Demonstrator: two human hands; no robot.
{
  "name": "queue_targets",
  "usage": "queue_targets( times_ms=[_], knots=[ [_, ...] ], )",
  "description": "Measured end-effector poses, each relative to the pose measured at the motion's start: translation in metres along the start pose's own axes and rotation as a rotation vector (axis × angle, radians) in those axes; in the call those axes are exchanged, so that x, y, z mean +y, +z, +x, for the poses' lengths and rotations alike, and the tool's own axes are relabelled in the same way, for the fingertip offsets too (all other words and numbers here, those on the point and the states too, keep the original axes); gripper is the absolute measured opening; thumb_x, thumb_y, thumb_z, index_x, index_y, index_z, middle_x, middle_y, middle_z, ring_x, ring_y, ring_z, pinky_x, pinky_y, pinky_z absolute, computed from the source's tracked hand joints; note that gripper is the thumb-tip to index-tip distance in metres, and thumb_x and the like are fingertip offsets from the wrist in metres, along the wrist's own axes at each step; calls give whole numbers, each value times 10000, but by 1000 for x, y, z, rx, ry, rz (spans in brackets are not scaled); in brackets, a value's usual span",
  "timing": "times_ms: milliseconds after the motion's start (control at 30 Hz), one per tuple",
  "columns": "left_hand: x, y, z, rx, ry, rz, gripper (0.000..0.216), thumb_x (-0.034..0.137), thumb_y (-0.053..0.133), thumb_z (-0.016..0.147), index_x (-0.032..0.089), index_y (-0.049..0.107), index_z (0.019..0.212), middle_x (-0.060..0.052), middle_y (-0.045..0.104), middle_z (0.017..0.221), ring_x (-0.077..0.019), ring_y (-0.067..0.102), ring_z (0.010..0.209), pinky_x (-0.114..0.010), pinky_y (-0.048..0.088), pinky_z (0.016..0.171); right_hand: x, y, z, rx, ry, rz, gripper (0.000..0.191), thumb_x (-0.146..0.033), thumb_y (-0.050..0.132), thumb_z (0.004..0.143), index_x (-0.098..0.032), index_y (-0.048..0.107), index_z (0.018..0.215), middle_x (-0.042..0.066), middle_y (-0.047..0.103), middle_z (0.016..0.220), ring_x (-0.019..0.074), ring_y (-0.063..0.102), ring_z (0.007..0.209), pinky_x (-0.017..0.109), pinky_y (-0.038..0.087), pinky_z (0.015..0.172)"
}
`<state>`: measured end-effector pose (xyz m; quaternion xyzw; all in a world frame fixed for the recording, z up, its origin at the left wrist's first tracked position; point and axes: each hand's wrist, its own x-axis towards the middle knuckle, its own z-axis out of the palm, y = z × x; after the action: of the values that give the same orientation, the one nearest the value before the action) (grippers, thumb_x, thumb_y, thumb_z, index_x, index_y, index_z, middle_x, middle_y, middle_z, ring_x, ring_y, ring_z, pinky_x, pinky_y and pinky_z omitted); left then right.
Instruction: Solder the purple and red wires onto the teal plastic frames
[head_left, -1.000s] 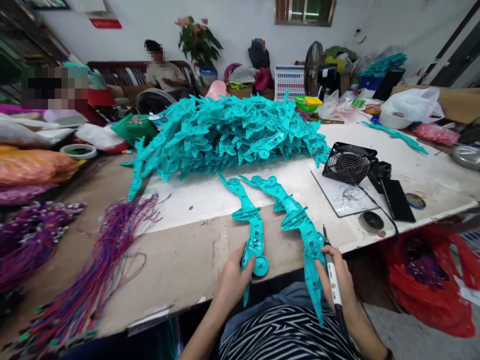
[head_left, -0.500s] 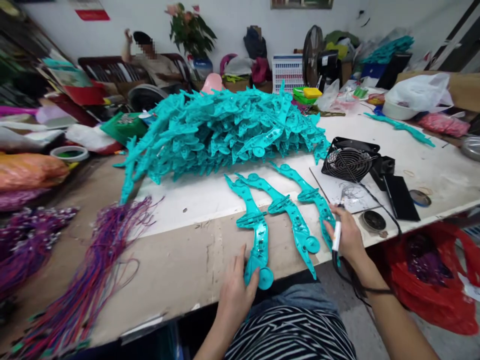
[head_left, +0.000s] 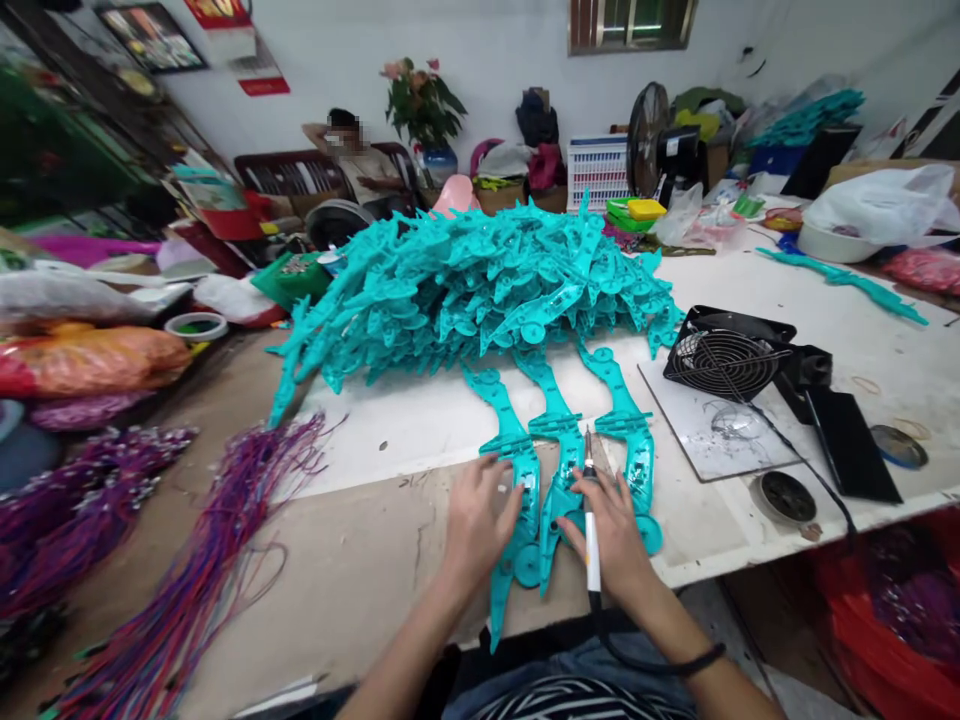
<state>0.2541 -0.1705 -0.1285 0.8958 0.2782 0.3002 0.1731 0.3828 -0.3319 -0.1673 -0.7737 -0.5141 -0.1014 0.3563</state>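
Three long teal plastic pieces lie side by side in front of me: a left piece (head_left: 527, 480), a middle piece (head_left: 555, 480) and a right piece (head_left: 640, 465). My left hand (head_left: 478, 525) rests at the left piece's edge, thumb apart from the bent fingers. A soldering iron (head_left: 592, 550) with a white handle is held in my right hand (head_left: 616, 535), its tip pointing away from me between the middle and right pieces. My right fingers also lie over the middle piece's lower part, hiding some of it.
A big heap of teal pieces (head_left: 450, 290) stands behind. At right are a black fan (head_left: 724, 360), a white board (head_left: 705, 440) and a round tin (head_left: 785, 497). Bundled purple and red wires (head_left: 217, 540) lie at left. A person (head_left: 367, 165) sits at the back.
My right hand has moved left with the soldering iron, from the right piece to the middle one. My left hand has slid up along the left piece. The middle piece now lies closer to the left one.
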Motion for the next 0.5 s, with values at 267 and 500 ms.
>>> queue_targets(
  times_ms=[267, 500],
  knots=[
    [34, 10, 218, -70, 17, 373, 702, 304, 710, 837, 50, 460, 1441, -283, 536, 1381, -428, 436, 1334, -519, 355, 1083, 36, -7, 11, 124, 34, -104, 376, -403, 536, 949, -210, 541, 1271, 127, 700, 1206, 333, 610, 1228, 633, 421, 1065],
    [40, 23, 237, -144, -48, 355, 736, 290, 718, 811, 45, 436, 1445, -251, 572, 1273, -354, 590, 1148, -375, 475, 907, 36, 0, 10, 132, 20, -95, 367, -477, 481, 973, -218, 548, 1225, 119, 706, 1130, 314, 632, 1162, 623, 409, 1064]
  ],
)
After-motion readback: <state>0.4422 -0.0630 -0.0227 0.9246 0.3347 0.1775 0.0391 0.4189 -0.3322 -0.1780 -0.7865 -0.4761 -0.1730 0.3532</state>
